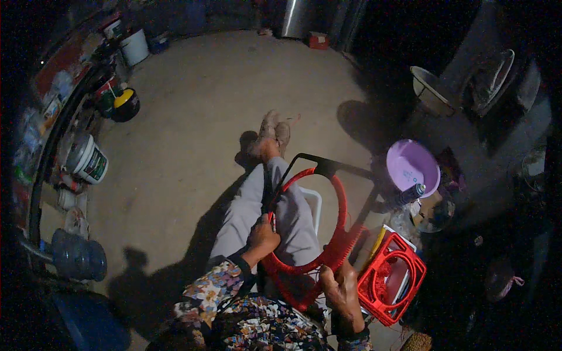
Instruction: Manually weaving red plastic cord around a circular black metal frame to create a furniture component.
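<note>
Across my lap rests a large ring (339, 225) wrapped in red cord, set inside a black angular frame (336, 165). Red wrapping also covers the frame's near part. My left hand (262, 241) is closed round the ring's left side. At the near right edge, my right hand (342, 292) has its thumb and fingers pinched together; whether cord or the frame's edge is between them I cannot make out. To the right of that hand, a second frame with a ring (393, 281), all red, leans on a container with red cord bundled inside its opening.
A purple basin (411, 167) with a dark spray can (411, 194) by it stands to my right. Buckets (89, 159) and a blue water bottle (79, 255) line the left wall. My outstretched legs (243, 213) lie ahead on the concrete floor (216, 88).
</note>
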`<act>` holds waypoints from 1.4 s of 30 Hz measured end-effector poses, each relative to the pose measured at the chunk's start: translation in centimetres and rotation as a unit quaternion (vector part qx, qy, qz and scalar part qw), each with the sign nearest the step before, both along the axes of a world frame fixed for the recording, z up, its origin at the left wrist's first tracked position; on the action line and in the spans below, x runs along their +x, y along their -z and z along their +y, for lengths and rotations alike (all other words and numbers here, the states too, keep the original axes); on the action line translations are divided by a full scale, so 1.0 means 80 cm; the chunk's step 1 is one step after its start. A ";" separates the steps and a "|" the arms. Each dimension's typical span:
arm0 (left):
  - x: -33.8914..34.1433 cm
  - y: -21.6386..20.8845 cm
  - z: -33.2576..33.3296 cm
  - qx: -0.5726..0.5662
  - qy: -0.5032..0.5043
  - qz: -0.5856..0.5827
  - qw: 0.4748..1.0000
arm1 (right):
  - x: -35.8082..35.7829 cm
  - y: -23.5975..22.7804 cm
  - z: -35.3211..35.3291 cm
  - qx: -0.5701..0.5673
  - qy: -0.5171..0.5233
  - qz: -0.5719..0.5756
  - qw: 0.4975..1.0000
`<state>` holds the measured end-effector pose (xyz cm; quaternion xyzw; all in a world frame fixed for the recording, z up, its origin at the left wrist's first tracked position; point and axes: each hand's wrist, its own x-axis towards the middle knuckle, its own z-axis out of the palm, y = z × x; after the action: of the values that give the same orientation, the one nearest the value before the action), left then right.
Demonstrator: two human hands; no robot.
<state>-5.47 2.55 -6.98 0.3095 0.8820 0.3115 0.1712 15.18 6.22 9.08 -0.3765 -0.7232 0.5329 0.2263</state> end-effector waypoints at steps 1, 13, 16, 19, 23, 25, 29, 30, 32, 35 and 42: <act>-0.004 0.001 -0.001 -0.002 0.026 -0.001 1.000 | 0.002 0.005 0.002 0.018 0.007 0.009 1.000; 0.013 0.157 -0.025 0.119 -0.076 -0.199 0.970 | -0.050 -0.011 -0.002 0.062 -0.093 -0.059 0.992; 0.036 0.130 -0.027 0.195 -0.086 -0.215 0.953 | -0.051 0.014 0.004 0.057 -0.083 -0.060 0.993; 0.029 0.030 -0.027 0.072 0.017 -0.069 0.995 | -0.055 0.025 0.007 0.018 -0.075 -0.044 0.996; 0.011 -0.041 -0.057 -0.007 0.118 -0.167 0.979 | -0.055 0.028 -0.001 -0.093 -0.043 0.041 0.994; 0.007 -0.050 -0.064 -0.025 0.112 -0.184 0.976 | -0.050 0.037 -0.001 -0.109 -0.048 0.054 0.991; 0.001 -0.068 -0.094 0.174 0.135 -0.215 0.952 | -0.064 0.023 -0.002 -0.061 -0.120 -0.033 0.990; 0.000 -0.095 -0.094 0.151 0.131 -0.271 0.942 | -0.066 0.022 -0.003 -0.059 -0.128 -0.050 0.989; 0.002 -0.136 -0.096 0.104 0.145 -0.287 0.941 | -0.071 0.008 -0.001 -0.096 -0.128 -0.044 0.986; 0.003 -0.130 -0.107 0.130 0.101 -0.305 0.938 | -0.080 -0.003 -0.008 -0.113 -0.142 -0.004 0.983; -0.008 -0.092 -0.128 0.169 0.081 -0.358 0.915 | -0.095 0.010 -0.015 -0.079 -0.166 0.023 0.983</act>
<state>-6.12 -7.70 0.41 0.2722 0.6676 0.5311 0.4451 7.58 5.04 8.32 -0.2553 -0.7258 0.6273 0.1208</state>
